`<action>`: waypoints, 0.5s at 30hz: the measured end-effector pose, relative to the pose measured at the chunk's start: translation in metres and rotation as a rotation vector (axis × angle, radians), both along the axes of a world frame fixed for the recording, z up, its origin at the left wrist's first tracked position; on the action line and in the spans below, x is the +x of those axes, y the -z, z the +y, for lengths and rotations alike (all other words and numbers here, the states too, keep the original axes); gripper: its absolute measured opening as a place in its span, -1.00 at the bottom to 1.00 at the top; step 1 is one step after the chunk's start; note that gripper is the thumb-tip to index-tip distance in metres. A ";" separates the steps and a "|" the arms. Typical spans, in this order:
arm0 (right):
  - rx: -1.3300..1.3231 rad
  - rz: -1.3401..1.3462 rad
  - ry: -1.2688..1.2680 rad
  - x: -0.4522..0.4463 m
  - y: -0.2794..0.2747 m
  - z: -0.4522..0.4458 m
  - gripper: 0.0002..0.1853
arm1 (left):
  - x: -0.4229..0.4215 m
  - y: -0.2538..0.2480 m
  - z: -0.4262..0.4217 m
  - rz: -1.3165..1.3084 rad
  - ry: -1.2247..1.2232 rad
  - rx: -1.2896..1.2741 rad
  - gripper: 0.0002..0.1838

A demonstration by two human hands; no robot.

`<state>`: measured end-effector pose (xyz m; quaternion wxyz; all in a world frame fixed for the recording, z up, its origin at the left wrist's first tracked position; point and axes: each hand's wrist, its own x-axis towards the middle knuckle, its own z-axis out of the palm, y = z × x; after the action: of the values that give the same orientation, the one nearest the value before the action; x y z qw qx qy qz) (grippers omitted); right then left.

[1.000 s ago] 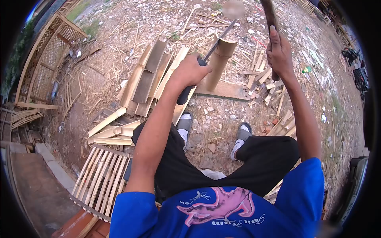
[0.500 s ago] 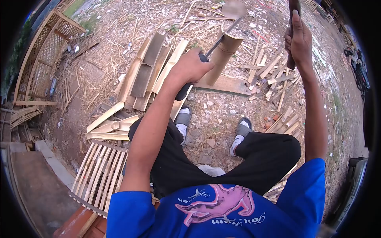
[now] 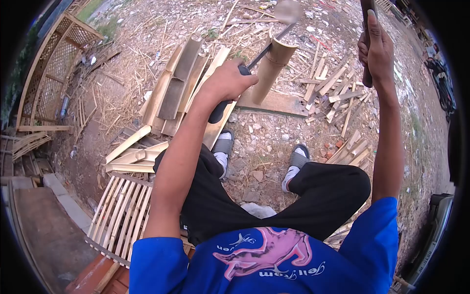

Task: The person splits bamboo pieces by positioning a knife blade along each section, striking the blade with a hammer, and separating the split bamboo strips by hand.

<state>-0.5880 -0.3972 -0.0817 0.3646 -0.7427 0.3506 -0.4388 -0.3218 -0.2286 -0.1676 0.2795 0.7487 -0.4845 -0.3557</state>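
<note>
My left hand (image 3: 227, 81) is wrapped round the black handle of a large knife (image 3: 261, 56). Its blade lies across the upper end of an upright bamboo section (image 3: 269, 76), which stands on a flat wooden board (image 3: 289, 104). At the upper right, my right hand (image 3: 379, 55) is raised and closed round a dark stick-like bar (image 3: 367, 68), apart from the bamboo and the knife. The top of the bar runs out of view.
Split bamboo halves (image 3: 182, 81) lie left of the board. Several split strips (image 3: 338, 90) are piled to its right. A slatted bamboo frame (image 3: 117, 210) is at lower left, a lattice frame (image 3: 54, 73) at far left. Stones and debris cover the ground.
The view has shifted slightly. My right hand with the dark bar is still raised, a little farther right in view. The knife stays across the bamboo's top.
</note>
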 end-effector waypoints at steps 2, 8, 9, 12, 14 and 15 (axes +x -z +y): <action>0.043 -0.114 0.021 0.014 0.041 0.014 -0.38 | 0.002 0.006 -0.002 0.028 0.002 -0.019 -0.64; 0.041 0.805 -0.030 0.002 0.085 0.021 -0.33 | 0.014 -0.002 -0.003 0.016 0.004 0.053 -0.55; 0.052 0.782 -0.025 -0.002 0.088 0.028 -0.33 | 0.014 0.000 -0.001 0.024 0.028 0.071 -0.56; 0.060 0.650 0.065 -0.002 0.055 0.025 -0.33 | 0.010 0.005 -0.002 0.022 -0.022 -0.018 -0.69; 0.054 0.467 0.087 -0.001 0.028 0.023 -0.36 | 0.009 0.008 -0.005 0.040 -0.015 -0.015 -0.69; 0.013 0.342 0.090 0.000 0.019 0.022 -0.37 | 0.007 0.004 -0.005 0.042 -0.005 -0.007 -0.70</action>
<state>-0.5880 -0.3757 -0.1008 0.2843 -0.7876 0.4434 -0.3197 -0.3146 -0.2335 -0.1714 0.2932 0.7414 -0.4779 -0.3688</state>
